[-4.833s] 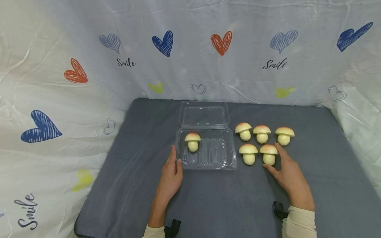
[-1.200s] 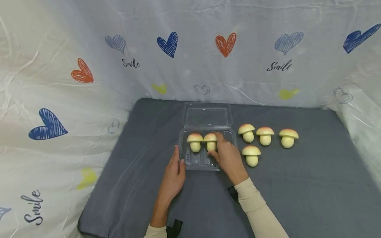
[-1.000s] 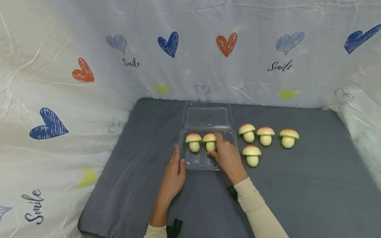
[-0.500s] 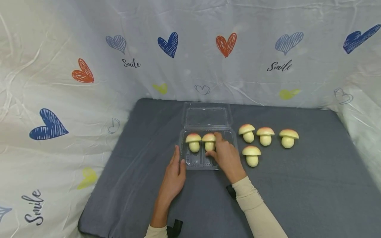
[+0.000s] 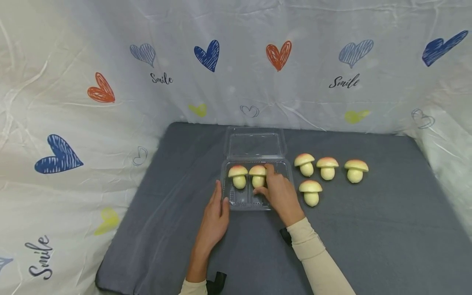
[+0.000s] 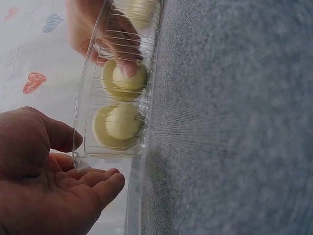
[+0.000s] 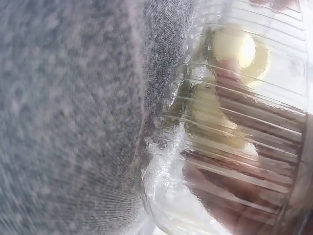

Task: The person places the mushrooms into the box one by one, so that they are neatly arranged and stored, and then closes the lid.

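In the head view a clear plastic clamshell container (image 5: 241, 200) lies with its lid (image 5: 255, 143) folded back. Inside it, a pale yellow toy mushroom (image 5: 238, 176) with a reddish cap top sits toward the left. My right hand (image 5: 282, 196) reaches over the container's right side and grips a second toy mushroom (image 5: 257, 177) beside the first. Through the clear wall, the left wrist view shows the right thumb on that mushroom's stem (image 6: 132, 78). My left hand (image 5: 214, 217) rests at the container's near left corner, fingers straight along the side, thumb (image 6: 68, 137) at the rim.
Several more toy mushrooms lie right of the container: three in a back row, with a mushroom (image 5: 327, 168) in its middle, and a mushroom (image 5: 311, 192) nearer. A grey cloth (image 5: 166, 205) covers the table. Behind hangs a white curtain (image 5: 236, 90) printed with hearts.
My right hand has brought one toy mushroom from the table's right side into the container. Within the last second it has shifted slightly left with it. My left hand stays at the container's corner.
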### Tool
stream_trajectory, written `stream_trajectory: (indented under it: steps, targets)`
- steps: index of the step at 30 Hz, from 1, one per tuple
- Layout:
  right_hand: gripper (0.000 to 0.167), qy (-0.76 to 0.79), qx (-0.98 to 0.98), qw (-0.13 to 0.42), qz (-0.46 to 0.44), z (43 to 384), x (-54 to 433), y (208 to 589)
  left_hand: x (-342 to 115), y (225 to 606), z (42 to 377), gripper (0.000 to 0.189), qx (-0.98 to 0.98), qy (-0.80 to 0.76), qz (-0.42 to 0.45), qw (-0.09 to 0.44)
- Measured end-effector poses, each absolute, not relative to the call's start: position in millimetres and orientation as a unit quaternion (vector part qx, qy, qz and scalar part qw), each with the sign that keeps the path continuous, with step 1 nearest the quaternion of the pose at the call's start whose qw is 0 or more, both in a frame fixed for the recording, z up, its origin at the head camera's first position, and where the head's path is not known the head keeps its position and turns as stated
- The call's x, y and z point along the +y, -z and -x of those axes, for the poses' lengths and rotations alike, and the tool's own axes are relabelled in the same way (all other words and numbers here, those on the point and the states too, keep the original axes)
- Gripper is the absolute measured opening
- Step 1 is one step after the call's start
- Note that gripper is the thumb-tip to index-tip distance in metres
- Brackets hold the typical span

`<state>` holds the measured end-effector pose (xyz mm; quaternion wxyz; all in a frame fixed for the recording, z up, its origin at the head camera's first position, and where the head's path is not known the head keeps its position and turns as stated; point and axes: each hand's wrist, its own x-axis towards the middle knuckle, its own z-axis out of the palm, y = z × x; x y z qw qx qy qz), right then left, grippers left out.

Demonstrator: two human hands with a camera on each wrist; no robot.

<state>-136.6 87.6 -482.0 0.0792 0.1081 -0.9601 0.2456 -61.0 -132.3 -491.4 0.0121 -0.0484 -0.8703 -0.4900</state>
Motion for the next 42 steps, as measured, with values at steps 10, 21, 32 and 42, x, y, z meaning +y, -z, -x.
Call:
stream_trajectory:
  steps: [10, 21, 32, 42]
  targets:
    - [0.090, -0.236, -0.963, 0.079, -0.108, 135.8, 87.0, 480.9, -133.0, 491.5, 60.8, 0.064, -0.870, 0.490, 0.046, 0.014]
    - [0.089, -0.247, -0.960, 0.079, -0.105, 125.0, 92.0, 468.0, -131.7, 492.6, 59.7, 0.064, -0.868, 0.494, 0.048, 0.014]
    - [0.075, -0.300, -0.946, 0.085, -0.092, 117.2, 111.2, 444.9, -132.3, 490.1, 60.4, 0.064, -0.865, 0.499, 0.048, 0.016]
    - [0.070, -0.335, -0.932, 0.115, -0.081, 111.4, 146.8, 441.8, -132.4, 492.0, 60.6, 0.064, -0.868, 0.494, 0.048, 0.015]
